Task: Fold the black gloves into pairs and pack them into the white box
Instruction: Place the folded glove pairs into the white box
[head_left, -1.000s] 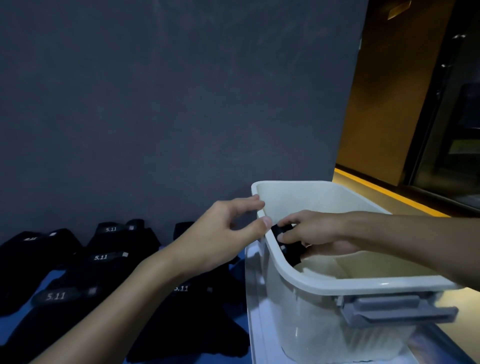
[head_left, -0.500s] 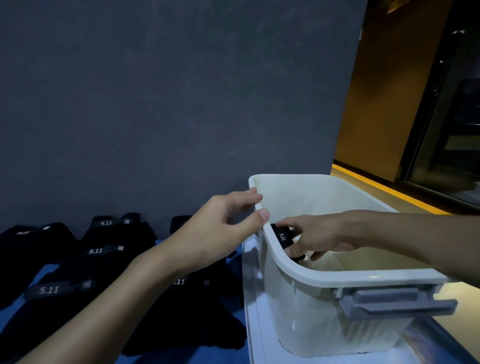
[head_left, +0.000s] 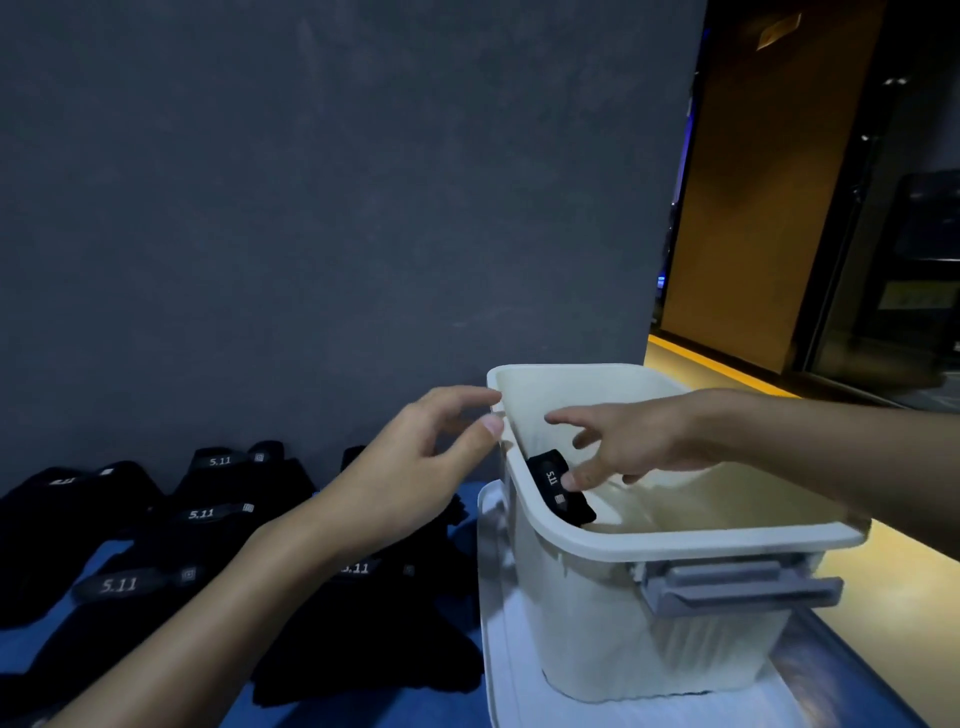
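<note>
The white box stands at the right on its flat lid. Inside it, a folded pair of black gloves with a "5.11" label leans against the left wall. My right hand hovers over the box with fingers spread, only the thumb tip touching the pair. My left hand is just outside the box's far left corner, its fingers apart and its fingertips at the rim. Several loose black gloves lie on the blue surface to the left, partly hidden by my left forearm.
A white lid lies under the box. A grey latch handle sticks out of the box's near side. A dark wall rises right behind the gloves and box. To the right the table ends at a yellow-lit floor.
My right hand has let go of the folded pair, lifted and spread its fingers; the pair now rests in the box. My left hand has loosened its pinch on the rim.
</note>
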